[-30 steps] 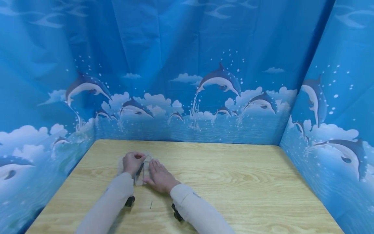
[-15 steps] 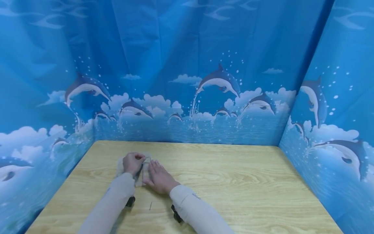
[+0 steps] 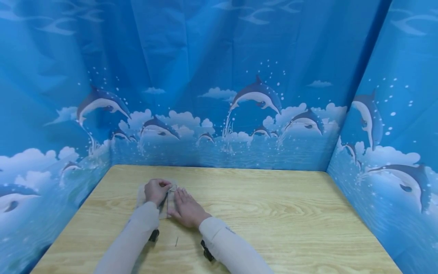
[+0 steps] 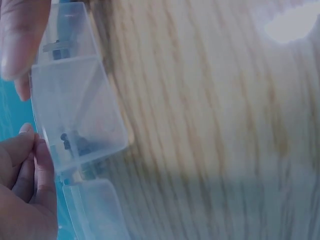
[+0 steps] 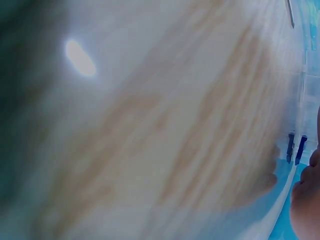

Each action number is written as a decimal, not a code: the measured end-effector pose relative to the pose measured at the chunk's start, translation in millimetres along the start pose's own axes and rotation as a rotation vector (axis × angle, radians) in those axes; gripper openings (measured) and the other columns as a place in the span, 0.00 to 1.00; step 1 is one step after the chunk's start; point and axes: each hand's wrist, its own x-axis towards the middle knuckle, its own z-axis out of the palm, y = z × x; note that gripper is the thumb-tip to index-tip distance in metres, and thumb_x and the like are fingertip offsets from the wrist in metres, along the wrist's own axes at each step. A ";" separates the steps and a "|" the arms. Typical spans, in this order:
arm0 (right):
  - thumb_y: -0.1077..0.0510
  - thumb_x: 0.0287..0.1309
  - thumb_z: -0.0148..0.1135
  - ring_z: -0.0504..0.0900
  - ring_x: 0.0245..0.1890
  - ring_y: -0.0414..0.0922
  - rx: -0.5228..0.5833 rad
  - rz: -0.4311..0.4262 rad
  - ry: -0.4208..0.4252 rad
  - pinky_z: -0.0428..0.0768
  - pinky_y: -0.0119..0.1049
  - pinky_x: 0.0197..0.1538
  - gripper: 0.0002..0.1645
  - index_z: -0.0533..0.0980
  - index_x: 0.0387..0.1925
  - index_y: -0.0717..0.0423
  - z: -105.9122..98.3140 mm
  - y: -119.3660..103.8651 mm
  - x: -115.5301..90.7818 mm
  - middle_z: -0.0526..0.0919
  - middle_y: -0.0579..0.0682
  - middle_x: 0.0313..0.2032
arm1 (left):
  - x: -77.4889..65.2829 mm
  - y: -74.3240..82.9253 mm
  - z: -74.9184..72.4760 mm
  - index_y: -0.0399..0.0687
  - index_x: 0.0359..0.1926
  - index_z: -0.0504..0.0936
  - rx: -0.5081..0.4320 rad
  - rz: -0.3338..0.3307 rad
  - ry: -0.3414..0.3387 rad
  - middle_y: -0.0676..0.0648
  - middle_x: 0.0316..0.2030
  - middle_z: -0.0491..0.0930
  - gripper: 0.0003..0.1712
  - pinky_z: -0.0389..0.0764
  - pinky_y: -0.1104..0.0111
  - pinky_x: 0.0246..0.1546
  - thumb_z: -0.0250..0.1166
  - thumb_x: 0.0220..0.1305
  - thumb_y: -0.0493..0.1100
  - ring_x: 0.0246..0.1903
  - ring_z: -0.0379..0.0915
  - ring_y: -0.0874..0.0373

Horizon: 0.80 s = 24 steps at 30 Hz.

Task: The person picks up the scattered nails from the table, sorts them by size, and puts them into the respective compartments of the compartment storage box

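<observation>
A clear plastic compartment box [image 3: 163,214] lies at the table's left, its lid [image 4: 95,210] laid back beside it. Small dark pieces [image 4: 75,142] sit in one compartment; two dark rods [image 5: 295,148] show in the right wrist view. My left hand [image 3: 156,191] reaches over the box with thumb and forefinger tips together at its far end. It seems to pinch a small thin piece, too fine to name. My right hand [image 3: 187,208] lies along the box's right side, fingers straight. A thin pointed metal rod [image 3: 176,241] lies on the wood nearer me.
The wood-grain table [image 3: 291,217] extends to the right of both hands. A blue dolphin-print curtain [image 3: 219,91] stands along its back and sides. Dark wrist mounts [image 3: 207,251] hang under both sleeves.
My left fingertips shift very slightly at the box's far end, and the small thin outline there changes shape. My right hand stays where it was.
</observation>
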 end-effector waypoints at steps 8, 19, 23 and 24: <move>0.35 0.71 0.31 0.43 0.74 0.50 -0.024 -0.001 0.004 0.47 0.38 0.73 0.44 0.46 0.73 0.62 4.3 1.6 2.0 0.45 0.58 0.74 | -0.8 0.0 -2.1 0.40 0.36 0.86 -0.018 -0.012 -0.035 0.41 0.34 0.86 0.05 0.79 0.56 0.41 0.67 0.60 0.38 0.38 0.81 0.48; 0.34 0.71 0.31 0.44 0.74 0.51 -0.020 -0.006 0.012 0.48 0.38 0.73 0.44 0.47 0.73 0.62 7.3 3.7 3.3 0.45 0.59 0.74 | -2.1 2.7 -10.1 0.39 0.36 0.86 -0.008 0.018 -0.056 0.41 0.34 0.86 0.05 0.80 0.56 0.40 0.67 0.60 0.37 0.37 0.81 0.48; 0.34 0.71 0.31 0.44 0.74 0.51 -0.028 -0.010 0.019 0.48 0.38 0.73 0.44 0.47 0.73 0.62 7.0 3.6 3.3 0.46 0.59 0.74 | -5.6 6.0 -19.0 0.38 0.39 0.85 0.002 0.027 -0.109 0.40 0.37 0.85 0.07 0.80 0.56 0.42 0.65 0.62 0.37 0.40 0.80 0.47; 0.35 0.71 0.31 0.44 0.74 0.51 -0.029 -0.011 0.019 0.48 0.38 0.73 0.44 0.46 0.73 0.62 6.5 3.5 3.2 0.46 0.59 0.74 | -6.5 6.6 -21.3 0.38 0.40 0.85 0.011 0.028 -0.120 0.40 0.38 0.85 0.08 0.80 0.56 0.42 0.65 0.62 0.37 0.40 0.80 0.47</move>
